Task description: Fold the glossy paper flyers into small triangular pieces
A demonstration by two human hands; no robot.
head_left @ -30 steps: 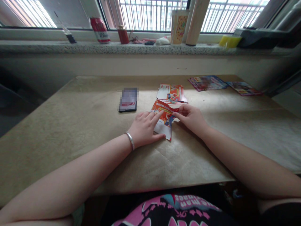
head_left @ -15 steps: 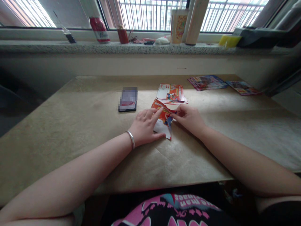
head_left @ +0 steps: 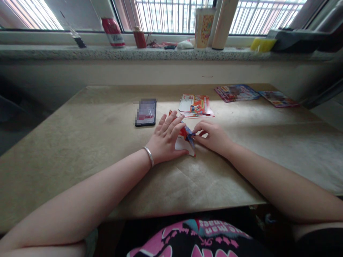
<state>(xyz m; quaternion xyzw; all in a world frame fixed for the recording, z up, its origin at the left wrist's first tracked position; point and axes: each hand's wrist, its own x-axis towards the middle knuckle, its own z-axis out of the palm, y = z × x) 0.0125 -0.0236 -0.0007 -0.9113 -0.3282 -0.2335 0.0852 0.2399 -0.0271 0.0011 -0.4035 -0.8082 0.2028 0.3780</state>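
Note:
A red, white and blue printed leaflet lies on the table in front of me, its right part bent up and folded over. My left hand rests on it with the fingers stretched out, covering its left part. At the right edge, my right hand pinches the leaflet's folded blue part between thumb and fingers. Just beyond both hands is a small stack of similar red and white leaflets.
A phone lies left of the stack. Colourful printed sheets sit at the back right, with more beside them. On the windowsill stand a red can, a plastic cup and a tall cylinder.
The leaflet's right part has been folded further over to the left. My left hand's fingers have spread and shifted up across it, while my right hand has moved slightly left along the edge.

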